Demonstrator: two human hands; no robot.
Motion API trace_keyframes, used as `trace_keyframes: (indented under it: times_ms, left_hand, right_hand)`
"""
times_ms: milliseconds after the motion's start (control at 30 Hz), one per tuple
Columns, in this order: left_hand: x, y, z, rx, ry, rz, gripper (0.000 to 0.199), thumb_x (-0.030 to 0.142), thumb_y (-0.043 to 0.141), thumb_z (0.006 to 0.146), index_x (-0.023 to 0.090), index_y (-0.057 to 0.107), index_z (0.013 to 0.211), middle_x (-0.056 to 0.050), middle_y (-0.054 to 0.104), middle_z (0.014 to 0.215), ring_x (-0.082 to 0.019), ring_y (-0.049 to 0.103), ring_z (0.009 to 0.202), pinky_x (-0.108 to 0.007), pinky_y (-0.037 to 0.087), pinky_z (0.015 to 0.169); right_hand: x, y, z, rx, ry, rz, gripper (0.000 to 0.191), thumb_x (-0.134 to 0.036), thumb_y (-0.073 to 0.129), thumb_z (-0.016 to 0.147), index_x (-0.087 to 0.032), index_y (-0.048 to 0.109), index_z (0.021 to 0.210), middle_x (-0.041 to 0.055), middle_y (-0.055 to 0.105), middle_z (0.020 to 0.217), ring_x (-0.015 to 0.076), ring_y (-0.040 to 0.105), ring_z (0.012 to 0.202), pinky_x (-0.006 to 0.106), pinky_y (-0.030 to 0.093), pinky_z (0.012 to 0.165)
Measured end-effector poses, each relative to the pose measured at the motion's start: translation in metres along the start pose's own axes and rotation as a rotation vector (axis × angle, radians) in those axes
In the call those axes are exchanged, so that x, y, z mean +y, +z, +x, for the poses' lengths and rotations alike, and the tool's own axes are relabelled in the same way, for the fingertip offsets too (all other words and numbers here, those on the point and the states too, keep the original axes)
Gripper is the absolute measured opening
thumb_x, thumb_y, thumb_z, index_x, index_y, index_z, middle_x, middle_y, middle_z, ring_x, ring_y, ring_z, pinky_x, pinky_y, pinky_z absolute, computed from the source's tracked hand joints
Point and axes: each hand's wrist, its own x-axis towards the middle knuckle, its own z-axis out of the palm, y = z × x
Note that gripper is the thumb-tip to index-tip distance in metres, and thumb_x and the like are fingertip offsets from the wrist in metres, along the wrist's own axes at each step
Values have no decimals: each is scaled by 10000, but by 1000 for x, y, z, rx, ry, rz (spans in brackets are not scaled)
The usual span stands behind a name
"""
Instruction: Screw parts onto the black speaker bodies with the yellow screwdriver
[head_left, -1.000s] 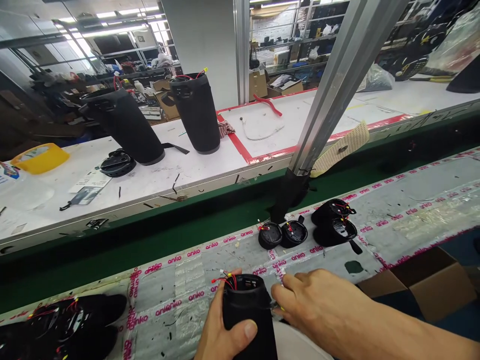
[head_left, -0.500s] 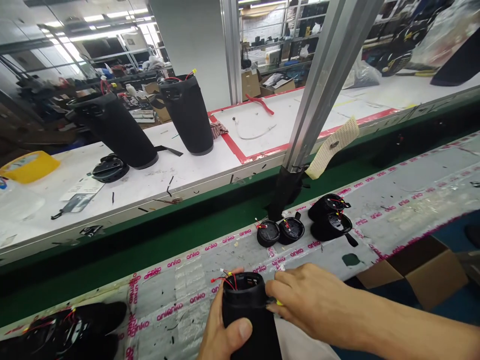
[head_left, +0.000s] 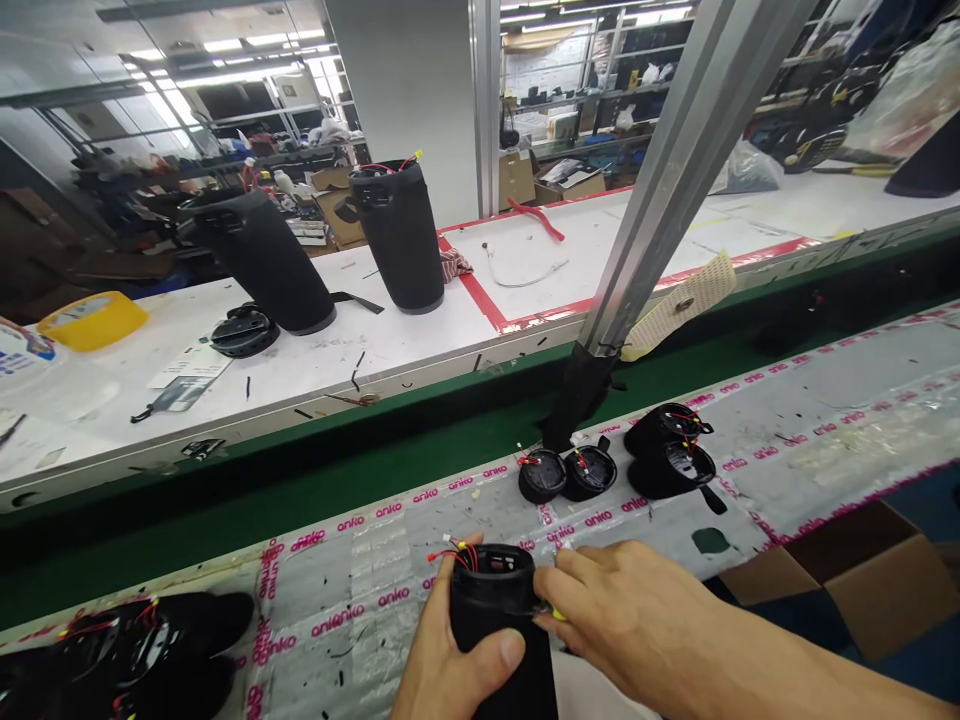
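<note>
While the L hand [head_left: 439,660] wraps firmly round a black cylinder [head_left: 499,612] at 6 o'clock, thumb across its front, the R hand [head_left: 622,610] curls nearly closed on a small yellow item [head_left: 559,614] by its 3 o'clock side. Red/black wires [head_left: 463,557] stick out up top. Beyond, approx. 4 o'clock, black cups [head_left: 541,478] w/ wires sit on the grey bench [head_left: 379,650]; farther, tall cylinders [head_left: 401,240] stand btwn 10 & 11.

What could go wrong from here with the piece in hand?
1. Wires stick out over the rim of the black cylinder, beside the left hand; they might get pinched or tugged.
2. The right hand holds a mostly hidden yellow item close to the cylinder's side; a slip could mark it.
</note>
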Motion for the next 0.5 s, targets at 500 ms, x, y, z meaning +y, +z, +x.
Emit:
trace_keyframes:
  times_ms: [500]
  left_hand:
    - [-6, -5, 1, -5, -5, 85, 952, 582, 941, 654, 217, 538, 1436, -124, 795, 1319, -368, 714, 1270, -465, 504, 1124]
  right_hand:
    - [2, 8, -6, -69, 1, 14, 169, -255, 656, 1041, -274, 489, 1023, -29, 693, 819, 238, 694, 587, 405, 225, 525]
